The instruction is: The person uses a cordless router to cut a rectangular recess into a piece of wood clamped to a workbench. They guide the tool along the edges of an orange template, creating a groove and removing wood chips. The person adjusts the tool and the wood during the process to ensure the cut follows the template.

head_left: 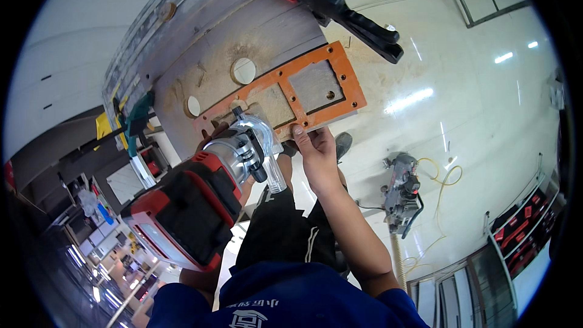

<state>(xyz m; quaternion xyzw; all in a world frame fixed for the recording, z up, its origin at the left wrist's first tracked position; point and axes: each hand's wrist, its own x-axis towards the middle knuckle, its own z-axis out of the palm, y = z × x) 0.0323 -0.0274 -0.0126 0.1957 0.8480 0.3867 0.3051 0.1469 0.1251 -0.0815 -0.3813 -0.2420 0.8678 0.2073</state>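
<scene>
A red and black cordless trim router (182, 206) with a clear plastic guard (261, 133) stands over the left part of an orange routing template (334, 97). My left hand (212, 135) is closed round the router's lower body; most of it is hidden behind the tool. The template has rectangular windows and several screw holes. At its near edge, my right hand (316, 149) grips it, thumb on top and fingers curled underneath. Sawdust lies in the window (276, 106) beside the guard. The router's bit cannot be seen.
The template rests on a dusty workbench (206, 42) with round cut-outs. A black clamp (343, 15) juts over the far edge; a green clamp (139, 118) holds the left side. A machine with a yellow hose (402, 191) stands on the floor at right, near a tool rack (525, 225).
</scene>
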